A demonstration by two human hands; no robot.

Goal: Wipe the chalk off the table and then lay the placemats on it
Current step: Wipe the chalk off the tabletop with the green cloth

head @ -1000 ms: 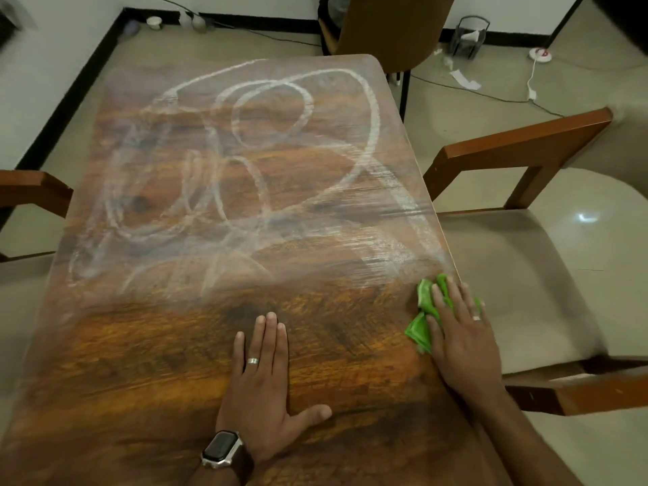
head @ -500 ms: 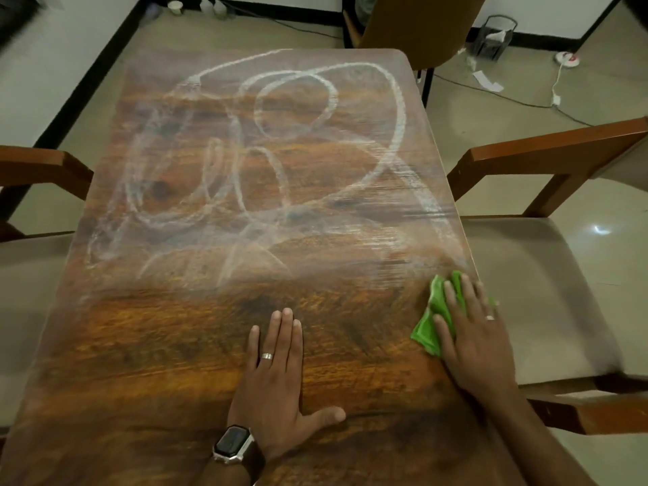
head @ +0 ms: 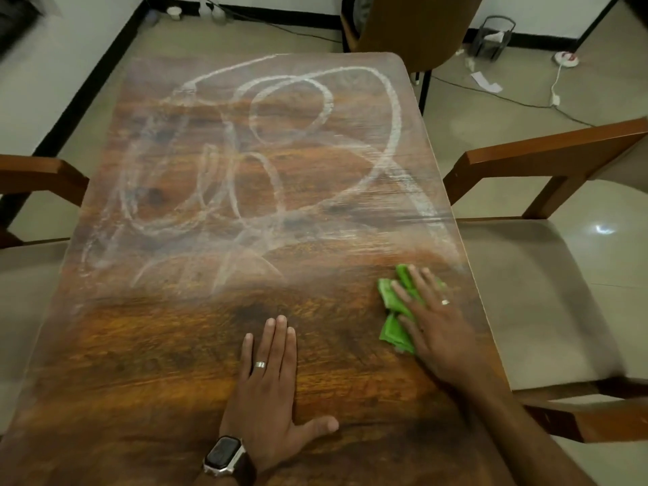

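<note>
A long wooden table (head: 168,345) carries white chalk scribbles (head: 315,145) over its far half; the near half looks bare and dark. My right hand (head: 434,320) lies flat with straight fingers on a crumpled green cloth (head: 392,310), pressing it onto the table near the right edge. My left hand (head: 270,387), with a ring and a watch on the wrist, rests flat on the table near the front middle, fingers straight and together. No placemats are in view.
Wooden chairs with pale seats stand on the right (head: 547,159) and the left (head: 38,173); another chair (head: 413,26) is at the far end. Cables, a small wire bin (head: 492,36) and scraps of paper lie on the tiled floor behind.
My right hand has slid the green cloth leftward, away from the table's right edge. My left hand stays planted in the same spot on the table.
</note>
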